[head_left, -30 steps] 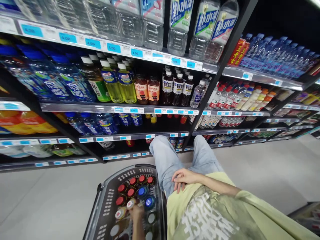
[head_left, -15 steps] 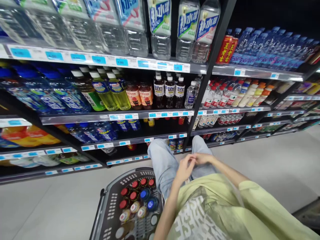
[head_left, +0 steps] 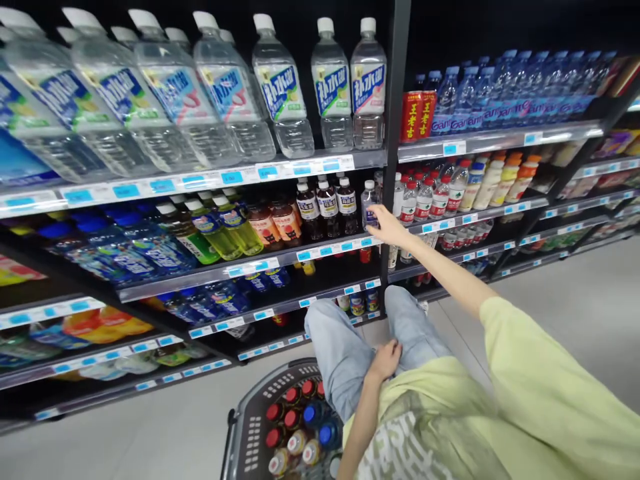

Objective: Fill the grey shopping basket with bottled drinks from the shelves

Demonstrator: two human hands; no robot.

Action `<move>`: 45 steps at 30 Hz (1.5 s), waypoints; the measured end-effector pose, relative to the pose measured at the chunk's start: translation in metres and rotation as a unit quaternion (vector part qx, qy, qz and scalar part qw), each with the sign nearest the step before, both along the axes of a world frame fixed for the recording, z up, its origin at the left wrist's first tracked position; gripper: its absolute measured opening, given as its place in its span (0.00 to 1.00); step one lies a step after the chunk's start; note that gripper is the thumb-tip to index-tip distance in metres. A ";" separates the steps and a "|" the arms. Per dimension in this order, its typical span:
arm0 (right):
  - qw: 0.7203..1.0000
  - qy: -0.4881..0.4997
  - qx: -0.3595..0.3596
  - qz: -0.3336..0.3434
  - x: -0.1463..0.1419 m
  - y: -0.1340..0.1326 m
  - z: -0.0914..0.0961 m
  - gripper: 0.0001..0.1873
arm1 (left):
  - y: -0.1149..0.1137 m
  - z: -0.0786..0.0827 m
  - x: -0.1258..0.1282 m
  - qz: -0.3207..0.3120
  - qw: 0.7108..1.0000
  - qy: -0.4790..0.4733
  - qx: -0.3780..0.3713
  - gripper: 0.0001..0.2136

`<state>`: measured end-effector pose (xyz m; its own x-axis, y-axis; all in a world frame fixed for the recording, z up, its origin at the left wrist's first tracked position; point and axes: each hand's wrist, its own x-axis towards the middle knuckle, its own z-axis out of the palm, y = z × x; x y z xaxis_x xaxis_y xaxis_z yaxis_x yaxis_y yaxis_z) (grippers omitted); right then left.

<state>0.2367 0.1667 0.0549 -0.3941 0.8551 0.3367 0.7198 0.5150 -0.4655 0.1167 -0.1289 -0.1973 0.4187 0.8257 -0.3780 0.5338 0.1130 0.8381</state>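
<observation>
My right hand [head_left: 388,227] reaches out to the middle shelf, at the front of a small clear bottle [head_left: 369,195] with a white cap and a purple label. Its thumb and fingers are apart at the lower part of the label; whether they press on it I cannot tell. Dark tea bottles [head_left: 327,207] with white caps stand just left of that bottle. My left hand [head_left: 387,360] rests in my lap between the thighs, fingers curled in, with nothing showing in it.
A grey shopping basket [head_left: 255,427] beside my left leg holds several bottles with red, blue and pale caps. A black shelf post [head_left: 399,80] rises just right of the clear bottle. Large water bottles [head_left: 280,93] line the shelf above. Red-capped bottles [head_left: 440,197] stand right of the post.
My right hand has left my left hand in my lap and moved forward and up to the clear bottle. The left hand stays in my lap. The view has tilted up.
</observation>
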 end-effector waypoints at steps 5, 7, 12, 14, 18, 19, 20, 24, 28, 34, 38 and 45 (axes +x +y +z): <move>0.993 -0.079 0.062 -0.060 -0.029 0.048 0.037 0.35 | -0.002 -0.001 -0.001 -0.002 1.000 0.008 0.004 0.12; 0.991 -0.091 0.063 -0.072 -0.036 0.059 0.044 0.36 | -0.003 -0.002 -0.001 0.003 1.000 0.004 0.006 0.12; 0.988 -0.122 0.080 -0.056 -0.053 0.071 0.051 0.39 | -0.005 -0.003 0.001 0.012 1.000 -0.005 0.015 0.12; 0.987 -0.134 0.084 -0.042 -0.063 0.074 0.052 0.40 | -0.005 -0.003 0.001 0.014 1.000 -0.006 0.018 0.12; 0.984 -0.140 0.099 -0.039 -0.085 0.082 0.053 0.41 | -0.007 -0.003 0.001 0.012 1.000 -0.009 0.027 0.12; 0.984 -0.142 0.096 -0.045 -0.089 0.085 0.052 0.41 | -0.007 -0.003 0.000 0.010 0.999 -0.008 0.030 0.12; 0.984 -0.144 0.088 -0.053 -0.093 0.089 0.051 0.41 | -0.007 -0.003 0.000 0.008 0.999 -0.007 0.033 0.12; 0.986 -0.146 0.056 -0.060 -0.097 0.104 0.045 0.35 | -0.007 0.000 0.000 0.000 0.999 -0.003 0.044 0.13; 0.985 -0.140 0.100 -0.029 -0.087 0.110 0.038 0.33 | -0.009 0.004 0.008 0.012 0.999 0.001 0.047 0.14; 0.986 -0.129 0.096 -0.032 -0.074 0.107 0.029 0.36 | -0.013 0.006 0.018 0.031 0.999 0.021 0.019 0.12; 0.986 -0.123 0.078 -0.084 -0.073 0.106 0.031 0.34 | -0.013 0.010 0.012 -0.001 0.999 0.038 -0.002 0.13; 0.991 -0.090 0.030 -0.098 -0.078 0.118 0.033 0.33 | -0.012 0.017 0.004 -0.028 0.998 0.061 -0.010 0.17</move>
